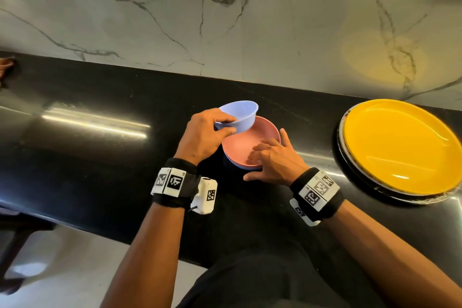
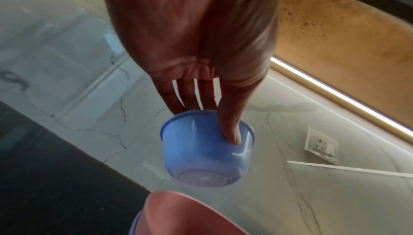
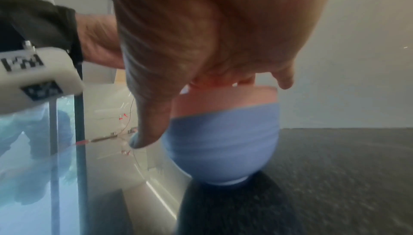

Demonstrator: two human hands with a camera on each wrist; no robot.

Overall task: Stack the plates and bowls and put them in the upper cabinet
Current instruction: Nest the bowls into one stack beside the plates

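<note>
My left hand (image 1: 228,125) pinches the rim of a small light-blue bowl (image 1: 242,114) and holds it tilted just above the far left edge of a pink bowl (image 1: 252,144). The left wrist view shows my thumb lying on the small bowl's (image 2: 201,152) outer wall and my fingers behind it. The pink bowl (image 3: 225,100) sits nested in a larger blue bowl (image 3: 223,141) on the black counter (image 1: 100,157). My right hand (image 1: 262,157) rests on the pink bowl's near rim. Its fingers lie inside and its thumb is out to the side.
A yellow plate (image 1: 400,145) tops a stack of plates at the counter's right end. A marble wall (image 1: 225,20) rises behind the counter. A wall socket (image 2: 321,144) shows in the left wrist view. A brownish object (image 1: 6,67) lies at the far left.
</note>
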